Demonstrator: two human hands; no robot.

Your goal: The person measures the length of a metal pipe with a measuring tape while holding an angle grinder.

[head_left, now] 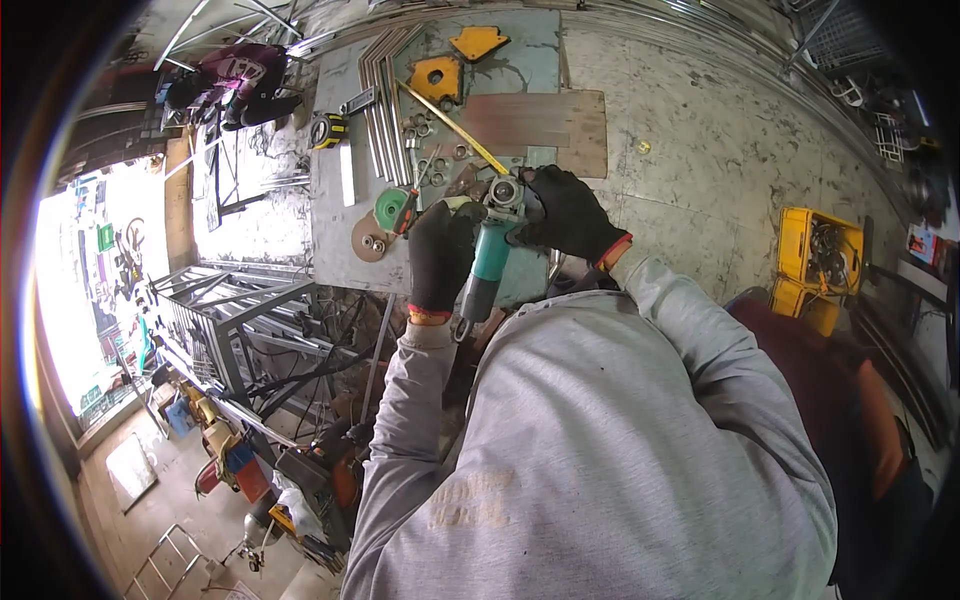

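Teal grinder (489,254) is between the hands at the near edge of the surface (335,240), right hand (572,212) and left hand (440,256) at either side of its head, can't tell if fingers are clamped or loose, green disc (388,212) just left.

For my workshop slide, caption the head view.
Left hand and right hand, black-gloved, at a teal angle grinder, with a green disc on the worktable.
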